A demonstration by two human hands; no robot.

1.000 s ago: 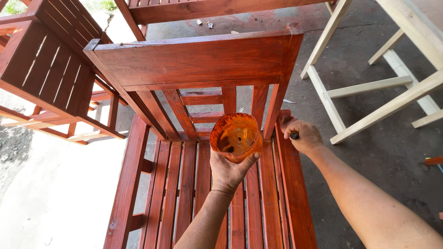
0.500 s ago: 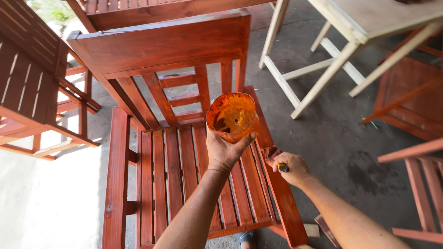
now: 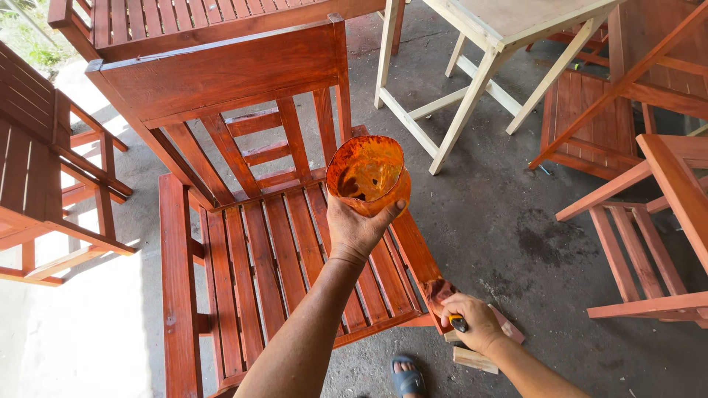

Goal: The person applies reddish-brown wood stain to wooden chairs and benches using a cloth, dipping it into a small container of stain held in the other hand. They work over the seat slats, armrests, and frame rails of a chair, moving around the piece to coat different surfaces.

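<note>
An orange-stained plastic cup (image 3: pixel 368 175) is gripped from below by the left hand (image 3: pixel 359 228), the fingers wrapped round its base and the thumb pressed against its lower right side. The cup is held upright above the slatted seat of a red-brown wooden bench (image 3: pixel 287 250), its open mouth tilted a little toward the camera, with dark stain seen inside.

A paintbrush (image 3: pixel 445 304) is clasped in the right hand (image 3: pixel 476 324), the fingers closed tight about its handle. The bristles are laid against the near right corner of the bench, at the end of the side rail. The brush is well below and to the right of the cup.

Just beneath the right hand a small block of pale wood (image 3: pixel 474 359) is seen on the floor. A foot in a grey sandal (image 3: pixel 406 376) is planted beside it.

The bench is set on a grey concrete floor (image 3: pixel 509 228) marked with dark patches. Other stained pieces are stood around it: a slatted chair (image 3: pixel 44 177) at the left and more red-brown frames (image 3: pixel 649 221) at the right. An unpainted pale wooden table (image 3: pixel 501 29) is placed behind, at the upper right.
</note>
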